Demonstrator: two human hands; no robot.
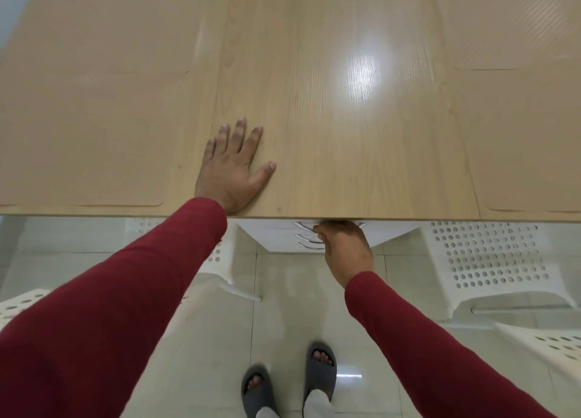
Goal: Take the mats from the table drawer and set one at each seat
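Note:
Several tan mats lie flat on the wooden table point(330, 109): a near left mat point(81, 141), a far left mat point(103, 31), a far right mat point(509, 21) and a near right mat point(528, 141). My left hand point(234, 166) rests flat on the tabletop, fingers spread, beside the near left mat's edge. Under the table's front edge stands a white drawer unit point(273, 232) with curved silver handles point(303, 236). My right hand point(345, 248) curls round the top handle. The drawer's inside is hidden by the tabletop.
White perforated plastic chairs stand at the near side: one on the right point(490, 254), one at the far right corner point(553, 345), one on the left point(19, 304). Pale floor tiles point(283, 307) lie below, with my feet in grey slippers point(319, 373).

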